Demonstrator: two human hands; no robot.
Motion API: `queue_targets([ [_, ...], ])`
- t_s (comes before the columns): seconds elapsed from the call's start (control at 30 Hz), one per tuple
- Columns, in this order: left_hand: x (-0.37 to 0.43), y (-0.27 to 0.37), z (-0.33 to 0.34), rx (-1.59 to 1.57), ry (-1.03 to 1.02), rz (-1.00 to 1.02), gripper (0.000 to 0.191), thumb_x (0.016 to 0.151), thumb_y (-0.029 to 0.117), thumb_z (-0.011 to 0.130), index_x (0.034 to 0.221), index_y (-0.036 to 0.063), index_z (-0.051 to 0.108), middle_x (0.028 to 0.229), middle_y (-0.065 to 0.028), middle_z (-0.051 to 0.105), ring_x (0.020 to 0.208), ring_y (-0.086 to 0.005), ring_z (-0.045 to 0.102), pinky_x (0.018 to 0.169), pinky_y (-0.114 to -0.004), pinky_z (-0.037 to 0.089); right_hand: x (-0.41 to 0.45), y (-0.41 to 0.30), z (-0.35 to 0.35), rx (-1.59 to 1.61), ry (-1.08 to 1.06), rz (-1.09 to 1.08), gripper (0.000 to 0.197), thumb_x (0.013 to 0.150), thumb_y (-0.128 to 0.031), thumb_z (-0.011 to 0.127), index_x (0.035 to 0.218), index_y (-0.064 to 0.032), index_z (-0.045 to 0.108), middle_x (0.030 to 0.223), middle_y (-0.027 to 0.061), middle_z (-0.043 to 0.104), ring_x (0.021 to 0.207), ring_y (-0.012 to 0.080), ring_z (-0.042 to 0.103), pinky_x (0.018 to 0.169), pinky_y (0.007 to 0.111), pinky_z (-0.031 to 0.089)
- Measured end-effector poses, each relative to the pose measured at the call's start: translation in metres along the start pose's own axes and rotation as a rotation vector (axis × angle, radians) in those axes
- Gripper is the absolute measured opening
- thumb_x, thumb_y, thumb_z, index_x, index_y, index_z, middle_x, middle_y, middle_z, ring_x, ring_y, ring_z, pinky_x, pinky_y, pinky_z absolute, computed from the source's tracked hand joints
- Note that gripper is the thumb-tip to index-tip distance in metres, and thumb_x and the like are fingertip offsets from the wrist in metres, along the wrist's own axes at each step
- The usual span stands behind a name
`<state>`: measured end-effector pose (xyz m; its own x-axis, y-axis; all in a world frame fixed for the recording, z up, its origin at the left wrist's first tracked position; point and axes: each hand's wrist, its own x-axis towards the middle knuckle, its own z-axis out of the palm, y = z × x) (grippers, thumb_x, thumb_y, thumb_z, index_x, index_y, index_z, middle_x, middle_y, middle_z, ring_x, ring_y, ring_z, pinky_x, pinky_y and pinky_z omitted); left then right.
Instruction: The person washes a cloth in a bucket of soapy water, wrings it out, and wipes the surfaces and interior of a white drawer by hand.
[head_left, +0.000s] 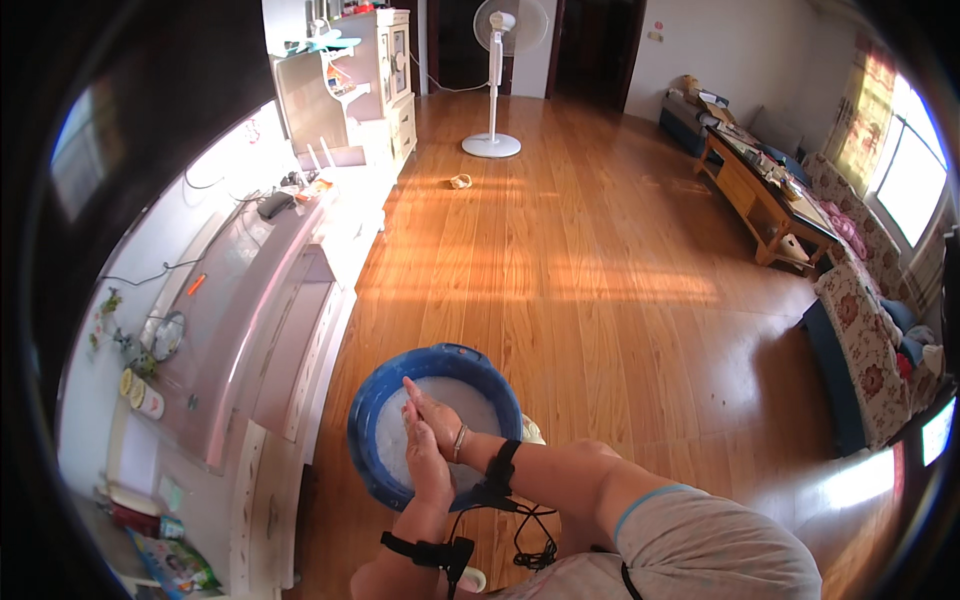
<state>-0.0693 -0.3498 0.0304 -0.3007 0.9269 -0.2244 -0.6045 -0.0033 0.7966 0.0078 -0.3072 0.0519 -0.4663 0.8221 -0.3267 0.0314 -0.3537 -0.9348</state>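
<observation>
A round blue plastic basin (360, 442) stands on the wooden floor before me, holding cloudy, foamy water (469, 401). My left hand (426, 459) and my right hand (439, 420) are pressed together palm to palm over the basin. Their fingers point toward its far side. Whatever may lie between the palms is hidden. A bracelet (460, 442) circles my right wrist. Black straps with small devices sit on both forearms, the right strap (502, 466) close to the basin's rim and the left strap (427, 551) nearer my body.
Black cables (534, 551) hang and coil beside the basin. On the left runs a long TV cabinet (247, 360) bearing small items. A white standing fan (492, 142) is ahead, with a small crumpled object (460, 181) on the floor before it. To the right are a wooden coffee table (742, 196) and a floral-covered sofa (862, 352).
</observation>
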Motion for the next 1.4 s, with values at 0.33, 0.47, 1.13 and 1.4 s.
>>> queue_targets([
  [0.33, -0.019, 0.000, 0.015, 0.167, -0.170, 0.111, 0.051, 0.100, 0.032, 0.028, 0.143, 0.0047, 0.024, 0.145, -0.0102, 0.029, 0.132, -0.0225, 0.030, 0.109, -0.032, 0.022, -0.005, 0.007, 0.004, -0.127, 0.007, -0.211, 0.054, 0.098, -0.045, 0.029, 0.144, -0.0178, 0.027, 0.141, 0.0119, 0.038, 0.129, 0.0213, 0.035, 0.107, 0.028, 0.023],
  [0.47, -0.009, 0.020, 0.016, 0.056, -0.027, -0.021, 0.052, 0.098, 0.037, 0.033, 0.137, 0.0022, 0.033, 0.136, -0.0098, 0.040, 0.123, -0.0230, 0.041, 0.105, -0.033, 0.029, -0.013, -0.001, 0.022, 0.133, 0.001, -0.030, 0.058, 0.097, -0.047, 0.029, 0.141, -0.0097, 0.032, 0.140, 0.0148, 0.039, 0.128, 0.0217, 0.036, 0.106, 0.030, 0.026],
  [1.13, -0.038, 0.034, 0.045, 0.119, -0.146, 0.055, 0.061, 0.098, 0.040, 0.031, 0.142, -0.0003, 0.020, 0.148, -0.0122, 0.020, 0.135, -0.0229, 0.022, 0.110, -0.032, 0.018, -0.004, 0.002, 0.006, 0.119, 0.084, -0.020, 0.056, 0.097, -0.044, 0.035, 0.136, -0.0034, 0.036, 0.122, 0.0150, 0.050, 0.108, 0.0231, 0.049, 0.093, 0.031, 0.038],
  [1.4, 0.000, 0.037, -0.007, -0.040, 0.012, -0.086, 0.062, 0.097, 0.047, 0.031, 0.143, 0.0062, 0.024, 0.142, -0.0069, 0.032, 0.123, -0.0165, 0.038, 0.102, -0.031, 0.032, -0.012, 0.016, 0.039, -0.071, -0.083, -0.379, 0.045, 0.098, -0.026, 0.038, 0.137, -0.0045, 0.037, 0.150, 0.0157, 0.019, 0.139, 0.0247, 0.017, 0.111, 0.030, 0.017],
])
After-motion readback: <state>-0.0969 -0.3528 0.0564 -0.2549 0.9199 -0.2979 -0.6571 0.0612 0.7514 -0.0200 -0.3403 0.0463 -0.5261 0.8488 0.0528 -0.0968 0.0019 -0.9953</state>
